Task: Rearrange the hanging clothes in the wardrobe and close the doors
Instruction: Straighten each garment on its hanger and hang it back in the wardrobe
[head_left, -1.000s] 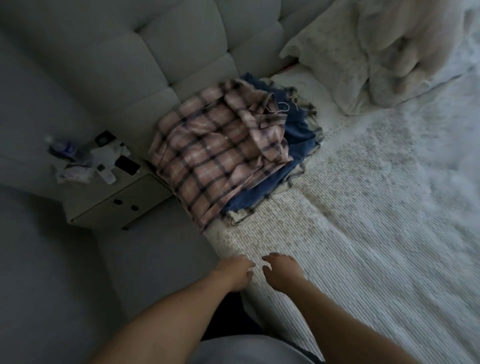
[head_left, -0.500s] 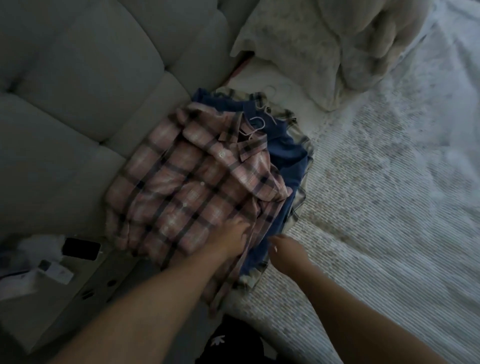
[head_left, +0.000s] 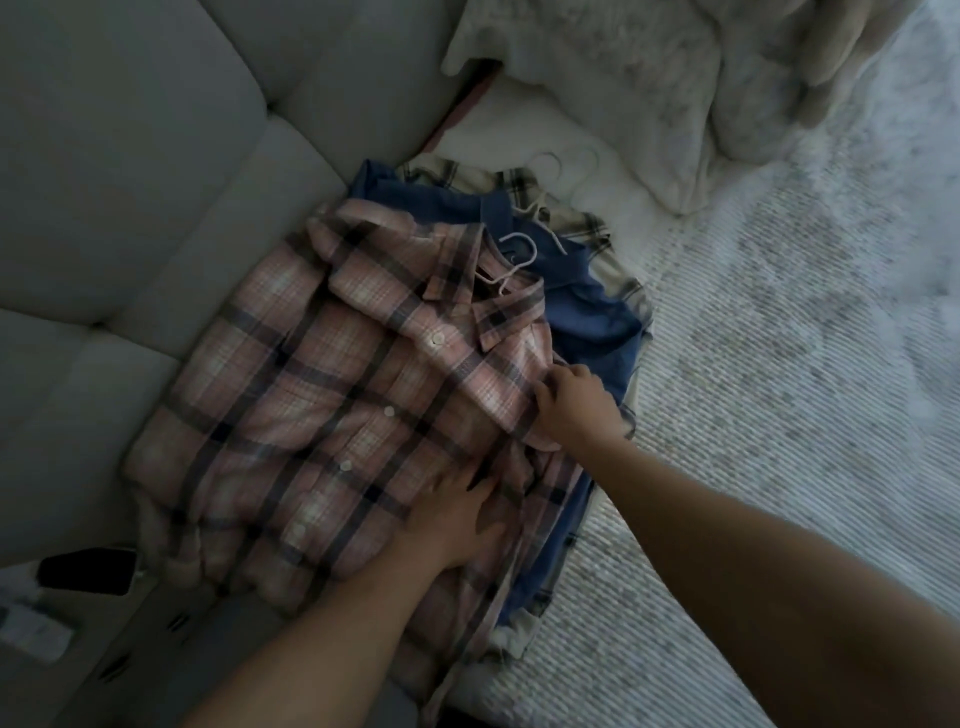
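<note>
A pile of shirts on hangers lies on the bed by the headboard. On top is a pink plaid shirt (head_left: 337, 405) with a white hanger hook (head_left: 514, 257) at its collar. Under it lie a blue shirt (head_left: 587, 317) and a cream plaid shirt (head_left: 524, 189). My left hand (head_left: 452, 519) lies flat on the lower front of the pink shirt, fingers spread. My right hand (head_left: 576, 405) has curled fingers and grips the pink shirt's right edge. The wardrobe is out of view.
A grey padded headboard (head_left: 156, 156) rises at the left. White pillows (head_left: 623, 78) lie at the top, and a white ribbed bedspread (head_left: 779, 415) stretches to the right. A nightstand (head_left: 78, 649) with a dark phone (head_left: 88, 569) stands at the lower left.
I have leaned in closer to the pile. Both hands moved forward from the bedspread onto the pink plaid shirt; the right hand has taken hold of its edge.
</note>
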